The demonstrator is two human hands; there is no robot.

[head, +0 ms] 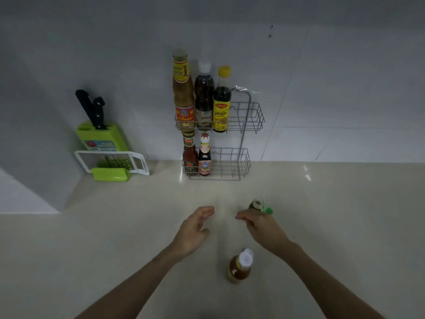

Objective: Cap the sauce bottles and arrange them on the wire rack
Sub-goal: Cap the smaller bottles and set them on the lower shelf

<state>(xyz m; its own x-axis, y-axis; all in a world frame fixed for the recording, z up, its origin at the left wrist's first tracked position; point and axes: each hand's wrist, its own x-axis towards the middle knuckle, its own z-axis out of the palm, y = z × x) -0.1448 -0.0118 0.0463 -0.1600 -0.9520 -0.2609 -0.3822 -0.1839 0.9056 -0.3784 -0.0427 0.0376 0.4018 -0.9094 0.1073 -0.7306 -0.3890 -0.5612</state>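
Knife block (101,137) and grater (115,163) sit at far left by the wall, not part of the job. Wire rack (241,125) is on the wall at centre: three capped bottles on the top shelf, two on the bottom, the right half of both shelves free.

Left hand (194,229) hovers over the counter (92,249), fingers spread, holding nothing. Amber bottle (239,267) stands near the front between the forearms, white cap already on, not racked.

Right hand (259,223) reaches toward the open bottle (257,204), which stands uncapped on the counter just past the fingers. Green cap (268,210) is at the fingertips; whether it is pinched or only touched, cannot tell.

Step in hand, as judged: capping the last open bottle. Next move likely needs the left hand to steady that bottle while the right seats and twists the cap, then both bottles go to the free rack slots.
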